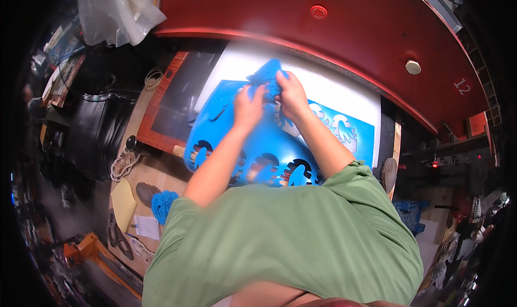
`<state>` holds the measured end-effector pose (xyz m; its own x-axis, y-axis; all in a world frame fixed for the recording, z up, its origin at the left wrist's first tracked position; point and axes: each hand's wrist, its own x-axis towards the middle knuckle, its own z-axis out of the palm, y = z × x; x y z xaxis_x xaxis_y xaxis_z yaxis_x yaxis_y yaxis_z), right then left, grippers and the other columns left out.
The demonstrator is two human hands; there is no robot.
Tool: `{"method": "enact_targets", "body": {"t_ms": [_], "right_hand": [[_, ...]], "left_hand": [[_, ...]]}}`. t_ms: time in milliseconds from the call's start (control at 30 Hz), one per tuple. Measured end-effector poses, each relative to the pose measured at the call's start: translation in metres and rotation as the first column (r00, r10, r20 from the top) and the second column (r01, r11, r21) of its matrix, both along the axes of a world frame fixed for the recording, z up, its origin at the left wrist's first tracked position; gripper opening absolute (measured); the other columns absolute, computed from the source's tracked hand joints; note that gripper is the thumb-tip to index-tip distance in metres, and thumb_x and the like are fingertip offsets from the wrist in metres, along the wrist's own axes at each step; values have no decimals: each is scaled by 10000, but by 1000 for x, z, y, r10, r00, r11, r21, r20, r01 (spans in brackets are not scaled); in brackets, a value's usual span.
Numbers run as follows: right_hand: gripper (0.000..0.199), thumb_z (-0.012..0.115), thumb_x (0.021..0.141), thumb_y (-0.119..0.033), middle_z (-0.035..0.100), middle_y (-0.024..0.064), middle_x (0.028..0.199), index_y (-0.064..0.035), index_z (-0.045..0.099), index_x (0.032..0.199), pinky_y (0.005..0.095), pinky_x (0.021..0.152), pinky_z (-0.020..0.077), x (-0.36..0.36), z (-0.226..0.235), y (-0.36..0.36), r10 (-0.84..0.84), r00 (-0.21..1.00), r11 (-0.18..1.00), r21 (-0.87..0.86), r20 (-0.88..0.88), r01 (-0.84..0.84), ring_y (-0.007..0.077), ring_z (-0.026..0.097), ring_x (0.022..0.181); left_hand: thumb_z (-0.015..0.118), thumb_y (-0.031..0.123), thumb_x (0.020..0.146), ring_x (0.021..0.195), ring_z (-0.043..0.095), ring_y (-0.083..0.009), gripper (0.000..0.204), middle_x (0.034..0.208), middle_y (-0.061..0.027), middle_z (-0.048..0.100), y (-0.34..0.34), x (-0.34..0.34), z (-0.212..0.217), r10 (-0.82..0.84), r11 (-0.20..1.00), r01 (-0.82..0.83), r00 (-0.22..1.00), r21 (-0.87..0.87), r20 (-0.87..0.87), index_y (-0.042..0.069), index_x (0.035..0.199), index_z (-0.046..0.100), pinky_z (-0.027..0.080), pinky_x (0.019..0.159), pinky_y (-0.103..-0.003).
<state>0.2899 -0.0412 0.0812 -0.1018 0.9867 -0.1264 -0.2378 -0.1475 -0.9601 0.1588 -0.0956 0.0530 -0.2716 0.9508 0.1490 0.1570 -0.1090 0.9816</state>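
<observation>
Lower frame filled by green shirt (285, 237). Blue pieces (267, 74) held upper centre, pinched in fingers of left hand (249, 110) and right hand (293, 94), presumably so the bundle stays together. Blue sheet (229, 126) laid beneath, apparently supported by white surface (347, 86).

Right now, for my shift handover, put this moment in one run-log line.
left hand: at blue pieces, grip unclear | right hand: holding blue pieces | beneath: blue sheet with cutouts | beyond: red panel

At the far left you have a translucent plastic bag (116, 16). Nearer you, a yellow sheet (124, 200) lies left, a blue crate (411, 214) right.
</observation>
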Motion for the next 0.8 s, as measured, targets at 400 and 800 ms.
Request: {"method": "enact_targets", "body": {"t_ms": [400, 800], "right_hand": [[226, 512, 1031, -298, 696, 30, 928, -88, 521, 1116, 177, 494, 429, 70, 28, 48, -355, 931, 911, 193, -79, 364, 108, 654, 700], [285, 619, 909, -160, 705, 162, 989, -130, 576, 1189, 402, 748, 529, -57, -25, 12, -389, 736, 805, 593, 554, -20, 309, 697, 882]], "left_hand": [[771, 239, 827, 1032, 653, -298, 540, 1130, -193, 656, -20, 1, -18, 12, 993, -57, 912, -99, -409, -4, 1266, 572, 531, 859, -385], [820, 328, 743, 1213, 524, -388, 735, 1310, -263, 528, -90, -110, -24, 255, 872, -440, 784, -216, -566, -14, 1316, 511, 434, 1015, -438]]}}
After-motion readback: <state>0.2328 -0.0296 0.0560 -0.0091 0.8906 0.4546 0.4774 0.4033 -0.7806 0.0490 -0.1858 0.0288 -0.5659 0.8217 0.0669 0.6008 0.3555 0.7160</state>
